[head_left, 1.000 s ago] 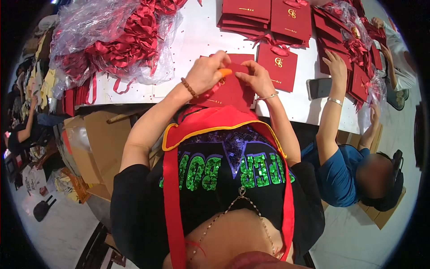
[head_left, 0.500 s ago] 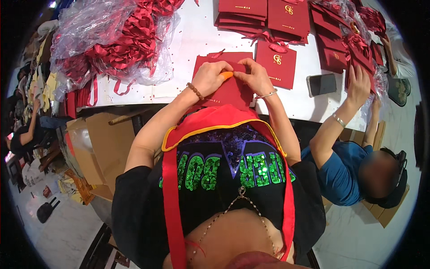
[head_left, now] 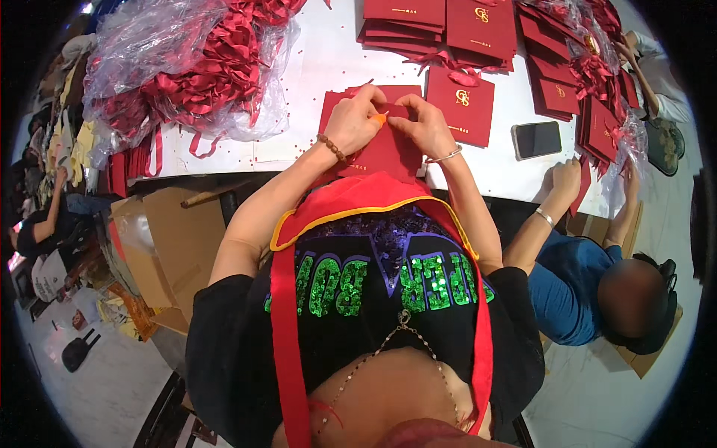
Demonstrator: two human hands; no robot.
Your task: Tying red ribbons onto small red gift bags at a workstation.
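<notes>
A flat dark red paper bag [head_left: 388,153] lies at the table's near edge, partly on top of other red paper. Over its upper part my left hand [head_left: 357,119] is closed, with an orange finger cover [head_left: 379,118] on one finger. My right hand [head_left: 426,128] pinches close beside it, fingertips almost meeting the left ones. What the two pinches hold is too small and hidden to name; it is red like the bag. Just right of my right hand lies another red bag [head_left: 467,112] with a gold emblem and a red ribbon at its top.
Red ribbons [head_left: 205,86] in clear plastic are heaped at the left. Stacks of red bags [head_left: 403,16] stand at the back, more [head_left: 549,75] at the right. A black phone [head_left: 538,140] lies on the white table [head_left: 314,52]. A co-worker's hand [head_left: 566,179] holds red paper nearby.
My left hand has shifted slightly, its fingers still close to the right ones. The co-worker's hand has drawn back from the right-hand pile toward the table edge, with a red piece.
</notes>
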